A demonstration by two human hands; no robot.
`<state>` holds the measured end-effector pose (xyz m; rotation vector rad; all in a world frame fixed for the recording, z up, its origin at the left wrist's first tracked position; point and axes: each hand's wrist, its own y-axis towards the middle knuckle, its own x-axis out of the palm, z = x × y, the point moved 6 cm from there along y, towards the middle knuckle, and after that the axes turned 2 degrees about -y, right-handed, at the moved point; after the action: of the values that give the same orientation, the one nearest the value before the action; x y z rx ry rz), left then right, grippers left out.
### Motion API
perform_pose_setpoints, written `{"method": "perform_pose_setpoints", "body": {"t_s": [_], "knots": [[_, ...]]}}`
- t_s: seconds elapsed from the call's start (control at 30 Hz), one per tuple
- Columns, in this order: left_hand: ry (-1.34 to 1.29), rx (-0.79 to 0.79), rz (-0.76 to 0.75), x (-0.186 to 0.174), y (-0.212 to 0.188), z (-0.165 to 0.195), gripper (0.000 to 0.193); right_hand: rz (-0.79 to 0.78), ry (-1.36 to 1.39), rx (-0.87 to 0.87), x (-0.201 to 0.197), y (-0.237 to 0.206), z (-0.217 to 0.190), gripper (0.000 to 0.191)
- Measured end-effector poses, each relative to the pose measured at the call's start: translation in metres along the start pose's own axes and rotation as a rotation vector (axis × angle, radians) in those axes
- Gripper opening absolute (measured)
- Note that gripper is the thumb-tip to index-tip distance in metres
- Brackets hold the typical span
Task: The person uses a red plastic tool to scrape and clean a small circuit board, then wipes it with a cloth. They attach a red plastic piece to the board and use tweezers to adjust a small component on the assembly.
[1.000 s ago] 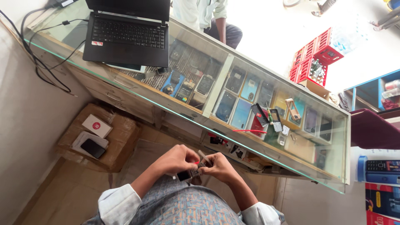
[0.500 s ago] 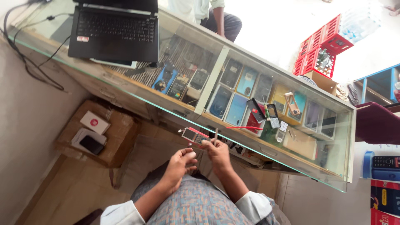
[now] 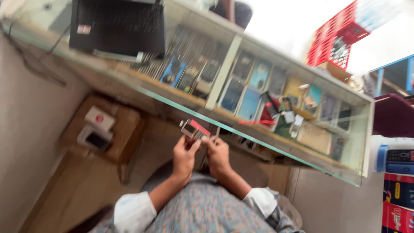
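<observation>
My left hand holds a small phone-like device with a red side, raised just in front of the glass counter's front edge. My right hand is closed round a thin tool that points up beside the device. Both hands are close together above my lap, which is covered in patterned cloth. The picture is blurred, so the tool's tip is unclear.
A black laptop lies on the glass counter at the upper left. Phones and boxes fill the display case below. A cardboard box with small boxes stands on the floor at left. Red crates stand beyond; another person sits behind the counter.
My hands have risen from my lap toward the counter's edge, lifting the device. The view has swung closer to the counter and has blurred.
</observation>
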<state>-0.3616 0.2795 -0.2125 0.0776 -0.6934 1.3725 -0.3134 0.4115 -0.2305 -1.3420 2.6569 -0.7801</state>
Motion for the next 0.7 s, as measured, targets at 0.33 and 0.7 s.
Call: {"method": "perform_pose_setpoints", "body": {"t_s": [0.33,0.7], "knots": [[-0.042,0.262,-0.165,0.028,-0.018,0.085,0.045,-0.065,0.265,-0.083,0.054,-0.056,-0.076,0.011],[-0.037,0.286,-0.177,0.018,-0.031,0.130,0.039,-0.113,0.106,-0.260,0.085,-0.086,-0.098,0.012]]}}
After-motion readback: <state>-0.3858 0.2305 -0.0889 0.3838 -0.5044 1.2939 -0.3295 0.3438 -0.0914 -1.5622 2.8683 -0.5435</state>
